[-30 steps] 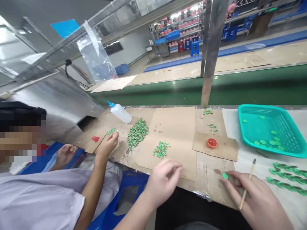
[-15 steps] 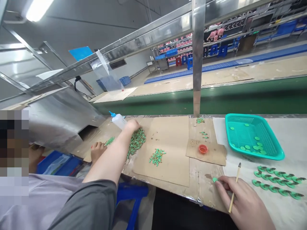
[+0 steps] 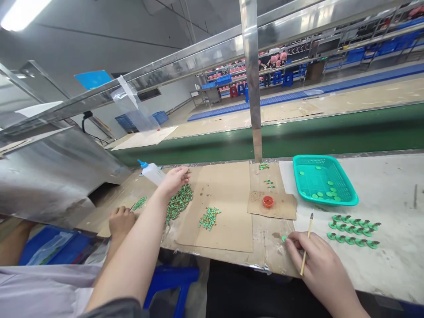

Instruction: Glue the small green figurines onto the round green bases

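Note:
My left hand (image 3: 176, 180) is raised just above a heap of small green-and-brown pieces (image 3: 180, 201), its fingers pinched together. Something tiny may be at the fingertips, but I cannot make it out. Between the thumb and fingers of my right hand (image 3: 319, 256) is a flat green disc (image 3: 284, 239). The same hand keeps a thin wooden brush (image 3: 307, 243) with a dark tip slanted across its fingers. To the right of that hand stand rows of green discs with dark pieces on top (image 3: 354, 229).
A turquoise basket (image 3: 355, 194) contains several green discs. A red cup (image 3: 268, 202) sits on cardboard beside a smaller pile of pieces (image 3: 209, 218). A white bottle with a blue nozzle (image 3: 154, 174) lies behind the heap. At left is a co-worker's hand (image 3: 122, 219).
My left hand has lifted from the far side of the heap, and its fingers now show pinched. The right hand still holds the disc and brush. The view has shifted to the right.

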The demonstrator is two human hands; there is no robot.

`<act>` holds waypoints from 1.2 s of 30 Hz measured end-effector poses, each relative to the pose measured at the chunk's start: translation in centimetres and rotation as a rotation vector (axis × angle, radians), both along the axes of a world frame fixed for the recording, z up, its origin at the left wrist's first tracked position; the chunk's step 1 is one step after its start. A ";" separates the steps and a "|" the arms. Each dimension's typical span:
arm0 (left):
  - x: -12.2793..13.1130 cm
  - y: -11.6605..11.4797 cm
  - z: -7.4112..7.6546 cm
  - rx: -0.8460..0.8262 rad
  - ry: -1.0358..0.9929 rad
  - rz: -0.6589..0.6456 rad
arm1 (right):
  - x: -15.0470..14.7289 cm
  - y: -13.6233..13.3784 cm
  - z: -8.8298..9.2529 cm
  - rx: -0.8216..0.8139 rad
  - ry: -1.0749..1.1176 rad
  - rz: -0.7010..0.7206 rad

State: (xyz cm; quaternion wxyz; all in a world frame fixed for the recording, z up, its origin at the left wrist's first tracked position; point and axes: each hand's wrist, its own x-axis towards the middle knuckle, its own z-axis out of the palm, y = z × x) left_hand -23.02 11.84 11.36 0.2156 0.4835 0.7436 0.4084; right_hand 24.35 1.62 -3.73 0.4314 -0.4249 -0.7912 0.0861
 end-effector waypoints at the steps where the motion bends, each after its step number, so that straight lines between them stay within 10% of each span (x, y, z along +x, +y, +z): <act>1: 1.5 -1.4 -0.2 0.019 -0.120 -0.037 | 0.0 0.1 0.1 0.000 0.008 0.003; 9: 16.7 -13.8 -3.7 0.177 -0.843 -0.244 | -1.4 -2.3 4.4 -0.062 0.156 0.104; 16: 25.2 -19.1 -4.7 0.180 -1.053 -0.256 | -5.2 -6.8 10.8 -0.774 0.610 0.361; 36: 21.4 -15.4 -9.7 0.226 -0.831 -0.519 | -4.3 -4.4 8.8 -1.132 0.634 0.415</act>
